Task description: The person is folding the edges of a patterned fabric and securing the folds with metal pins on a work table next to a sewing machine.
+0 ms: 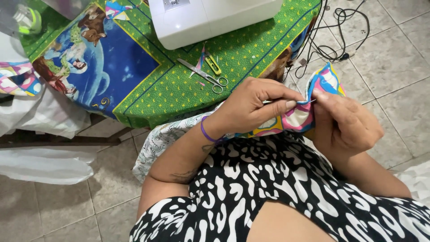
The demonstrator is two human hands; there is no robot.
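The person's left hand [251,107] is pinching, thumb against forefinger, the edge of a small, soft piece of patchwork-printed cotton fabric in pink, yellow, blue and white [313,101], held up in front of the body just over the lap. The right hand [342,121] is gripping the same piece from the other side, fingers pressed together on its fold; a thin sliver of metal, probably a needle or pin (too small to tell), is showing between the two thumbs.

The fabric is looking light and limp, so it is likely bending wherever it is left unsupported; it is best taken close to the edge being worked, with both hands near each other to keep that stretch taut. It does not look slippery or fragile.

Beyond the hands, a table draped in a green starred cloth with a blue picture panel [148,89] is bearing a white sewing machine [210,20], silver scissors [204,75] and yellow-green thread snips [213,65]. No open container is showing its contents; a clear plastic bag [20,18] at the upper left corner is holding something green, unclear what.
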